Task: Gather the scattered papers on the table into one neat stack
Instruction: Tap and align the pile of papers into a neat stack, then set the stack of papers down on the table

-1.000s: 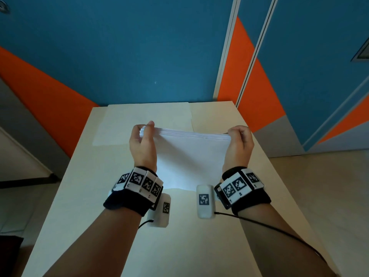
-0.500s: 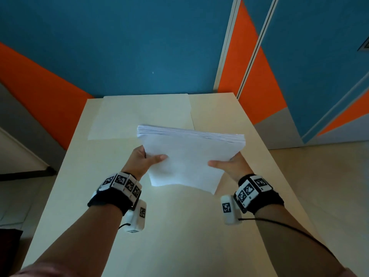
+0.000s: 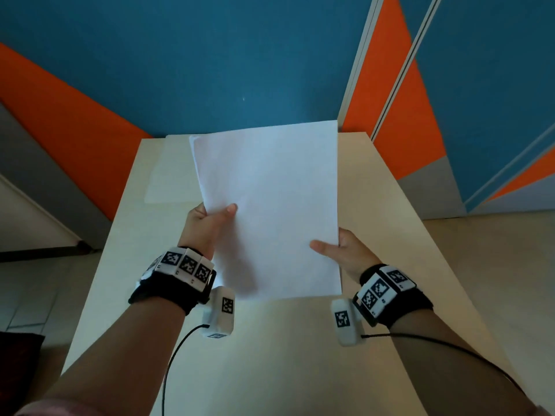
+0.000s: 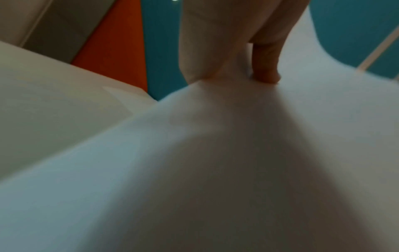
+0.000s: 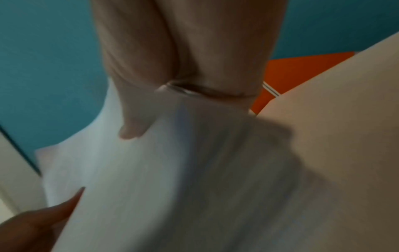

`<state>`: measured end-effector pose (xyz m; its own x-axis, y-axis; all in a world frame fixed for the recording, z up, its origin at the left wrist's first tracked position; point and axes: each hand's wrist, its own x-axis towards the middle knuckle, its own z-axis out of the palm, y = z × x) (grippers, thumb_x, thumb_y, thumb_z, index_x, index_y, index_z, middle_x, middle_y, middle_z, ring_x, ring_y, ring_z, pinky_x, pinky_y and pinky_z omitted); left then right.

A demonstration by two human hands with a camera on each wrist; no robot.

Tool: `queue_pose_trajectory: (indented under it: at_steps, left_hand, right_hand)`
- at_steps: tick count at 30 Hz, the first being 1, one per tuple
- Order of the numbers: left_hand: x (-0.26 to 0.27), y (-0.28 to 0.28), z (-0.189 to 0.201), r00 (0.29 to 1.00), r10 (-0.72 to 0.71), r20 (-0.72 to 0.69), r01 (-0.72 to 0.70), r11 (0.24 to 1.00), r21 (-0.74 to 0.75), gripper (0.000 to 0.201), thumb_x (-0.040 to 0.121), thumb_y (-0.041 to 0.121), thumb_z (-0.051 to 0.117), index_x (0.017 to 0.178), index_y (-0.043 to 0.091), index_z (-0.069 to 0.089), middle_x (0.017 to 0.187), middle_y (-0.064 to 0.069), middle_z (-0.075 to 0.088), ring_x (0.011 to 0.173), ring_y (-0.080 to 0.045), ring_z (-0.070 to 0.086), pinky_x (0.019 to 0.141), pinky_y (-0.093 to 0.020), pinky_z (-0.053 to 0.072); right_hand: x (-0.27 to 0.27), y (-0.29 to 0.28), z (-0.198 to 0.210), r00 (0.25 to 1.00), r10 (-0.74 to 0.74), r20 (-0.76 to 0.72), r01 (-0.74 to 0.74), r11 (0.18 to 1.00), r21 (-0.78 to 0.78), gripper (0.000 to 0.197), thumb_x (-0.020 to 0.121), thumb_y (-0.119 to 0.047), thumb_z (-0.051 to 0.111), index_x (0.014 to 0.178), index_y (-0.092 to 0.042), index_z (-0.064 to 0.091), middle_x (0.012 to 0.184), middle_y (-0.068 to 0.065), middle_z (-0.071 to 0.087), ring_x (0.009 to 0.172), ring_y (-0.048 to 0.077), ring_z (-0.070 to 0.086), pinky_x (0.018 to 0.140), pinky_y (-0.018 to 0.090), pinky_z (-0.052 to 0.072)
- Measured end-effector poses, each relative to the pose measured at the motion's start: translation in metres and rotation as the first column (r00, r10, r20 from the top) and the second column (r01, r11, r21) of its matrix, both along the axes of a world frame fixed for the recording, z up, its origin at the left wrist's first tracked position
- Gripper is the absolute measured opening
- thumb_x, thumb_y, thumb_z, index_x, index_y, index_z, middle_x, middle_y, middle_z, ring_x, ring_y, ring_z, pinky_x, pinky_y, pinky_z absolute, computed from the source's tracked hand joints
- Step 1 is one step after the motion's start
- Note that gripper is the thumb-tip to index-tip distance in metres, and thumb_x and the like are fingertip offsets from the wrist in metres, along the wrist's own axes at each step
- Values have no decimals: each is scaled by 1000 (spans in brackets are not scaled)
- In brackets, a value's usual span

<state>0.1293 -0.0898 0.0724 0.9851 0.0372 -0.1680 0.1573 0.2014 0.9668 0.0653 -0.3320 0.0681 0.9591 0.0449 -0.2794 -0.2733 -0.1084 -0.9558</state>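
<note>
Thick stack of plain white paper sheets (image 3: 270, 205) held mid-frame above the pale beige worktop (image 3: 270, 355), pinched by left hand (image 3: 207, 228) and right hand (image 3: 345, 253), thumbs on top; gathered, one faint sheet (image 3: 168, 181) apparently left upper-left; tilted steeper toward the camera than before.

The stack of papers (image 3: 270, 205) is white, blank and rectangular, held clear of the table with its long axis running near to far. Its broad top face is turned toward the head camera. The sheet edges appear aligned, with a slight offset visible at the far left corner. A single sheet (image 3: 171, 175) lies flat on the table's far left area, partly hidden behind the stack.
</note>
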Motion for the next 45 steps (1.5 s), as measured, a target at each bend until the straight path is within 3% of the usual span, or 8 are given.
queue_pose_trajectory:
  at_steps: [8, 15, 19, 24, 28, 34, 38, 45]
  left_hand:
    - [-14, 0, -18, 976, -211, -52, 215, 974, 73, 51, 75, 26, 68, 124, 13, 56, 117, -6, 69, 103, -22, 68, 82, -33, 56]
    - [7, -22, -15, 998, 44, -40, -37, 985, 170, 24, 89, 5, 54, 110, 17, 56, 88, 9, 65, 72, -6, 61, 52, -11, 49]
    - [34, -31, -20, 988, 139, -68, -127, 979, 158, 20, 88, 6, 56, 107, 15, 56, 87, 6, 65, 75, -13, 61, 59, -20, 49]
    - [68, -46, -29, 973, 157, -171, -123, 974, 192, 22, 92, 22, 52, 112, 14, 56, 101, 0, 67, 85, -18, 62, 60, -20, 48]
    - [109, -27, -43, 914, 237, -328, -154, 953, 260, 42, 95, 41, 42, 119, 9, 52, 105, -5, 60, 91, -23, 58, 69, -30, 50]
    - [152, 30, -71, 742, 540, -398, -43, 631, 775, 61, 84, 39, 61, 134, 7, 46, 139, -19, 42, 118, -39, 50, 101, -46, 39]
    - [168, 45, -73, 680, 649, -341, -9, 473, 881, 83, 78, 48, 65, 137, -1, 33, 140, -21, 33, 126, -41, 39, 104, -52, 30]
    - [203, 68, -99, 655, 651, -383, 125, 407, 905, 124, 61, 65, 71, 145, -4, 11, 148, -25, 24, 137, -38, 25, 112, -49, 19]
  right_hand:
    - [16, 0, 6, 979, -203, 30, 201, 978, 56, 16, 87, -9, 61, 96, -22, 62, 102, 1, 69, 87, 11, 66, 76, 23, 53]
    - [52, -7, 2, 998, -58, -37, 62, 990, 126, 27, 89, -13, 57, 114, -23, 52, 115, -2, 64, 101, 11, 62, 75, 19, 52]
    - [79, -21, -3, 994, 53, -100, -37, 987, 156, 28, 94, -13, 49, 118, -27, 46, 112, -5, 61, 99, 20, 60, 56, 25, 54]
    - [117, -40, -6, 1000, 21, -18, -19, 997, 77, 37, 73, -47, 70, 105, -31, 59, 124, 3, 64, 108, 18, 63, 99, 41, 46]
    - [140, -58, -8, 999, 38, 18, -38, 998, 41, 50, 62, -58, 73, 104, -34, 62, 116, -5, 69, 111, 16, 63, 101, 41, 45]
    - [153, -78, -23, 999, 6, 40, -9, 998, 63, 18, 93, -15, 52, 101, -30, 58, 95, -18, 69, 92, -5, 66, 76, 12, 52]
    - [159, -90, -38, 999, 31, 36, -34, 994, 101, 56, 61, -56, 74, 109, -30, 62, 113, 0, 71, 106, 19, 66, 94, 38, 50]
    - [178, -93, -58, 999, -16, 30, 11, 986, 164, 93, 38, -63, 82, 115, -17, 59, 112, 2, 71, 99, 18, 69, 79, 28, 57]
